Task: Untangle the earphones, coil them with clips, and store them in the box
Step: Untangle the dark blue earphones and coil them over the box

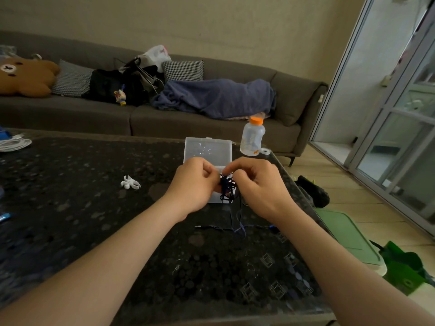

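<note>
A tangled clump of dark blue earphones [226, 187] hangs between my two hands above the dark table. My left hand [193, 184] pinches the clump from the left and my right hand [255, 184] pinches it from the right. Loose cord trails down to the table, where the plug [199, 226] lies to the left and a blue earbud [272, 227] to the right. Right behind my hands stands the clear plastic box [208, 149] with its lid open, its lower part partly hidden. A white clip [130, 182] lies on the table to the left.
A clear bottle with an orange cap [252, 137] and a roll of tape [265, 151] stand at the table's far right corner. White cable [14, 143] lies at the far left. The table's right edge [303, 198] drops to the floor, with a green bin lid [348, 234]. A sofa runs behind.
</note>
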Tool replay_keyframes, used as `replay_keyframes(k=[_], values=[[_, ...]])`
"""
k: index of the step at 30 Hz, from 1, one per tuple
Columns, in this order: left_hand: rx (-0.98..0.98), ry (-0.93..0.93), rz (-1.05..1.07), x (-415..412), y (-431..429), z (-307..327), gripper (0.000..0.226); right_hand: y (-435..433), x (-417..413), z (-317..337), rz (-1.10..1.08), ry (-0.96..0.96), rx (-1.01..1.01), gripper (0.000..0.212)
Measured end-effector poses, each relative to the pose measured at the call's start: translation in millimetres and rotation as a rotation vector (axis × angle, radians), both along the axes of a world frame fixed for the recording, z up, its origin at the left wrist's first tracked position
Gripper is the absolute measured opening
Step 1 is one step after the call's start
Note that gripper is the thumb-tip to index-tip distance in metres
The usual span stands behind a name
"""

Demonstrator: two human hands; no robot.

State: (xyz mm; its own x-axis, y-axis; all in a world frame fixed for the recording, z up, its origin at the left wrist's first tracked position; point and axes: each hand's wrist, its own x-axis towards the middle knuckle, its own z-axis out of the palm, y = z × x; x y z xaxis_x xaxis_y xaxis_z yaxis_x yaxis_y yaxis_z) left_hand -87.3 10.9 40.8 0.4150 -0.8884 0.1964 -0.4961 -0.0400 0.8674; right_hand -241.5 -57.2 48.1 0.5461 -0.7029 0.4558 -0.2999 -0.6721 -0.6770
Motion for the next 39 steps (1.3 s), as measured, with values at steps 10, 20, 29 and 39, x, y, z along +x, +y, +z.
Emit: replay_keyframes(k=[10,20,29,39], values=[[-0.123,-0.145,0.131,1,-5,-4,0.007,-7,1,-6,-0.128,0.315,-0.369,0.014],[-0.051,-0.202,0.015,-1,-5,-6,0.018,-9,5,-13,-0.202,0.238,-0.367,0.014],[0.171,0.768,-0.003,3,-5,7,0.03,-2,8,-2,0.006,-0.427,0.469,0.021],[-0.05,0.848,0.105,1,-10,8,0.023,-6,-1,7,-0.2,-0.572,0.928,0.011]])
